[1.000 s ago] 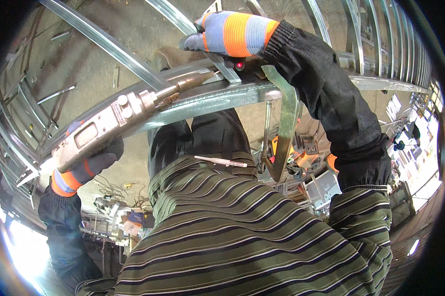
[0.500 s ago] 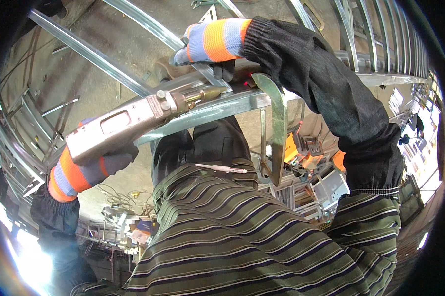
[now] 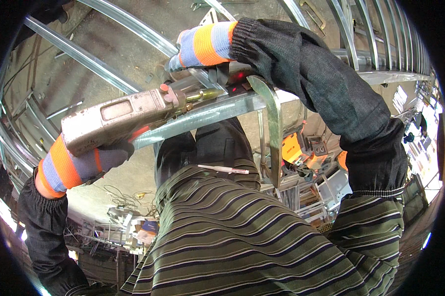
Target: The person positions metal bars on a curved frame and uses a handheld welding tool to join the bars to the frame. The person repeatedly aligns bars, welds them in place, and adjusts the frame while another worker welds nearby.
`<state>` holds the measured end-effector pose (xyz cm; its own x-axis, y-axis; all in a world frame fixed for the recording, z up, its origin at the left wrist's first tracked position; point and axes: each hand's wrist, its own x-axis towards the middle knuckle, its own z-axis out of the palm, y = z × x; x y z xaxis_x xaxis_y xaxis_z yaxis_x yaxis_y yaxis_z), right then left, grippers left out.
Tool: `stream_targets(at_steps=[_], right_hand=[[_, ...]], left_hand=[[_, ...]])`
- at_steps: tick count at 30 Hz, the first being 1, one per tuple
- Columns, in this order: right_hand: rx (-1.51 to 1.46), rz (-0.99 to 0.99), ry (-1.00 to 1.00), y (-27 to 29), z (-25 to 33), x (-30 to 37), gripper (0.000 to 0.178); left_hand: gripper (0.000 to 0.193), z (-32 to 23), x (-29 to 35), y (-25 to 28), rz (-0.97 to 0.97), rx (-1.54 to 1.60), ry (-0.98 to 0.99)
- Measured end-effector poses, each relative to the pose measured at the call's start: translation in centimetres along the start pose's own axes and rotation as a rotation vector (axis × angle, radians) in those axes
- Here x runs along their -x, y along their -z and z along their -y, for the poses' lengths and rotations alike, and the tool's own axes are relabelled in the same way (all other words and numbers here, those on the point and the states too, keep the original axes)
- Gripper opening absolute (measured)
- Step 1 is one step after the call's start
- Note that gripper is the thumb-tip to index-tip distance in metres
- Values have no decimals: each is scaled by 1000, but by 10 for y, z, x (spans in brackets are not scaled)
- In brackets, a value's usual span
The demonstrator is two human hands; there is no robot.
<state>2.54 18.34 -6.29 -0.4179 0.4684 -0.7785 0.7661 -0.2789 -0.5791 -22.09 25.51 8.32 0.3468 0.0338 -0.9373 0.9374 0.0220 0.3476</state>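
Note:
My left hand (image 3: 79,165), in a grey glove with orange and blue bands, grips the rear of a worn grey metal hand tool (image 3: 114,118). The tool's brass nozzle (image 3: 207,93) points right, at the joint where a horizontal galvanised bar (image 3: 217,111) meets a bent vertical metal strip (image 3: 274,128). My right hand (image 3: 205,47), in the same kind of glove, presses down on the metalwork just above the nozzle, fingers closed over it. A small red glow (image 3: 237,76) shows by the joint. Black sleeves cover both forearms.
Long galvanised rails (image 3: 133,27) cross the concrete floor at the upper left. A row of upright bars (image 3: 380,34) runs along the upper right. An orange machine (image 3: 294,148) and metal scraps lie below the bar. A pen (image 3: 225,169) rests on my striped shirt.
The tool and my left hand have come up and to the right, bringing the nozzle closer to the joint under my right hand. My right hand has stayed on the metalwork.

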Motion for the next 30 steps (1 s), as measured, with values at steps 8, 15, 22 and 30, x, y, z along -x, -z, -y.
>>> stream_targets(at_steps=[8, 15, 22, 30], right_hand=[[67, -13, 119, -6, -7, -15, 56], [23, 22, 89, -6, -6, -16, 55], [-191, 60, -140, 3, 3, -2, 51], [-120, 87, -111, 6, 5, -2, 51]], left_hand=[[53, -4, -6, 1, 96, 36, -72], [66, -2, -9, 7, 88, -61, -63], [66, -5, -11, 11, 99, -104, -180], [47, 3, -21, 6, -20, -210, -532]])
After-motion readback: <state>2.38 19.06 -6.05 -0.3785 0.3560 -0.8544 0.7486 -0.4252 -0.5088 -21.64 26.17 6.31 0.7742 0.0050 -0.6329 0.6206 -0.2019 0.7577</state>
